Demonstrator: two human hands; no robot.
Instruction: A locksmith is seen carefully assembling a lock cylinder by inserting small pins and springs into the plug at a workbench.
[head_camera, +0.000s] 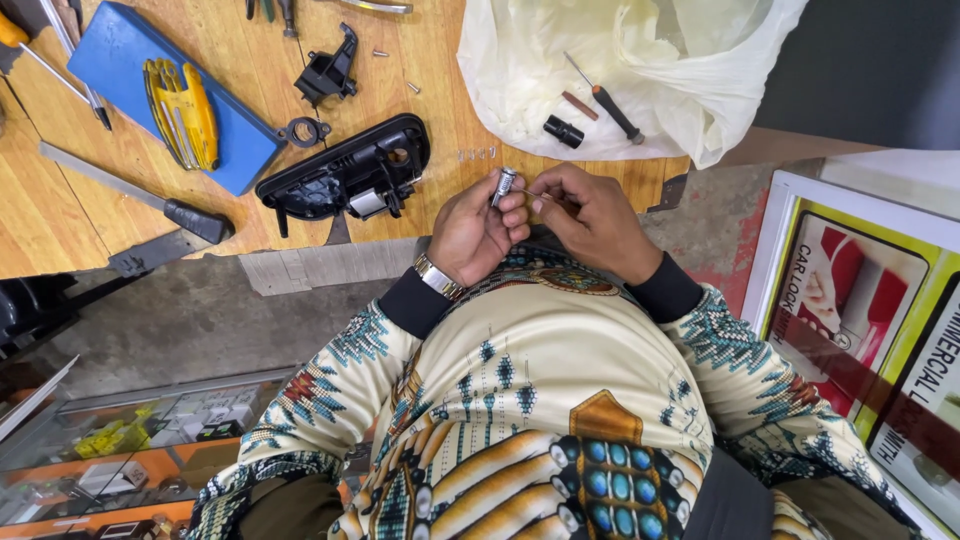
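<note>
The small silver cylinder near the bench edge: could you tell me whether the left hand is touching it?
Touching. The head view shows the left hand pinching the small silver cylinder between its fingertips, with no gap visible.

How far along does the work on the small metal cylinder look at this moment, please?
Done: the black door handle assembly lies dismantled on the wooden bench, with loose screws nearby. In hand: the left hand holds the metal cylinder while the right hand puts a thin tool to it. Left: cylinder and handle are still apart.
</note>
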